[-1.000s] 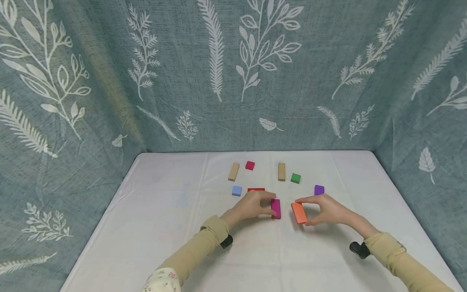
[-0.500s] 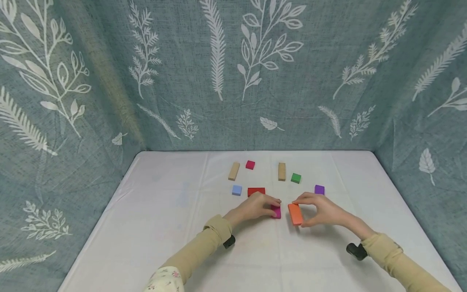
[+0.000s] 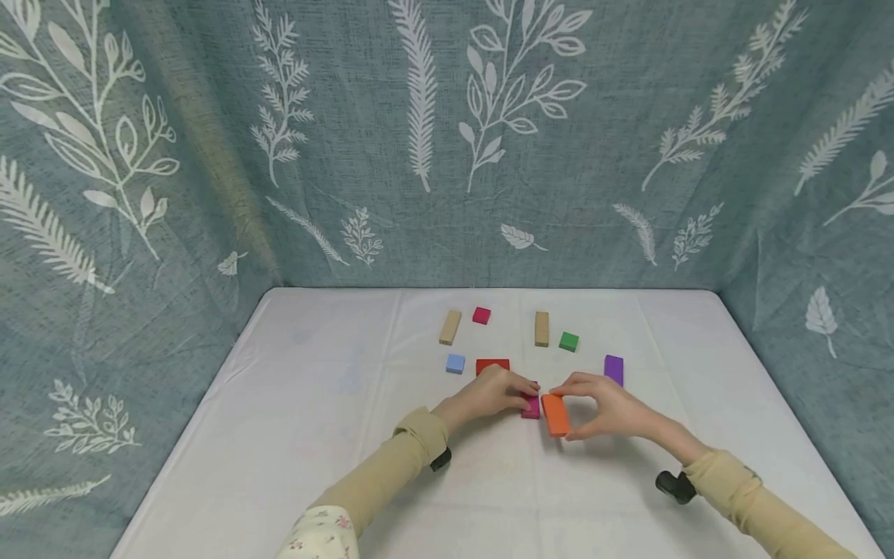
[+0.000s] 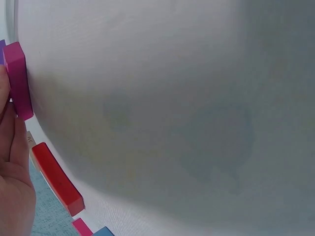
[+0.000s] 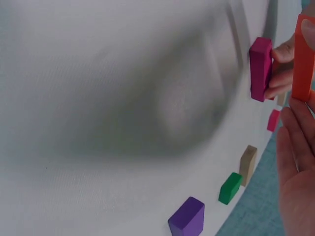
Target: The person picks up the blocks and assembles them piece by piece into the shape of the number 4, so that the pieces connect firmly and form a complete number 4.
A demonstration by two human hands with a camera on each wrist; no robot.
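At the middle of the white table [image 3: 314, 435], holding two blocks at once: with the left hand [image 3: 492, 390], pinching the magenta block [image 3: 531, 409] between thumb and fingers; with the right hand [image 3: 606, 405], grasping the orange block [image 3: 556, 415] by its far and near ends. Looks like the step of setting the orange block beside the magenta block, with the magenta block steadied on the left and the orange block just to its right, slightly askew, across a narrow gap. Cannot tell an orange block at rest on the table from one held a little above. Seems to call next for squaring the two up, narrowing the gap gently, and easing the right hand off only after a flat landing. Could go wrong by pushing too hard sideways. As for containers, none visible: just loose blocks lying directly on the table. Just beyond the left hand, partly covered, the red block [image 3: 492, 365], with the blue block [image 3: 455, 364] to its left; farther off, from left to right, one wooden block [image 3: 450, 328], the pink block [image 3: 481, 316], another wooden block [image 3: 542, 329] and the green block [image 3: 569, 341]; just beyond the right hand, the purple block [image 3: 614, 370].
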